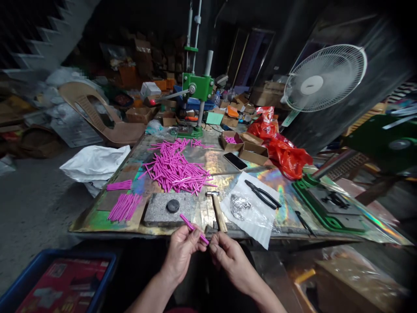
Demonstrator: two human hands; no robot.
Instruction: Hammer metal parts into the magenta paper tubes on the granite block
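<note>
My left hand (183,251) pinches a slim magenta tube (192,227), tilted with its lower end toward the right. At that lower end the fingertips of my right hand (228,256) are pressed together; whatever they hold is too small to make out. Just beyond the hands lies a grey stone block (159,211) with a round black piece (173,205) on top. Right of the block rests a hammer (219,213) with a wooden handle. A big heap of magenta tubes (176,167) spreads behind the block, and neater rows of tubes (125,207) lie to its left.
Black-handled pliers (262,193) and a clump of small shiny pieces (240,206) lie on a white sheet (260,226). Farther back are a phone (235,161), small cardboard boxes (254,153), a red plastic bag (286,158) and a green hand press (198,87). A fan (325,80) stands right.
</note>
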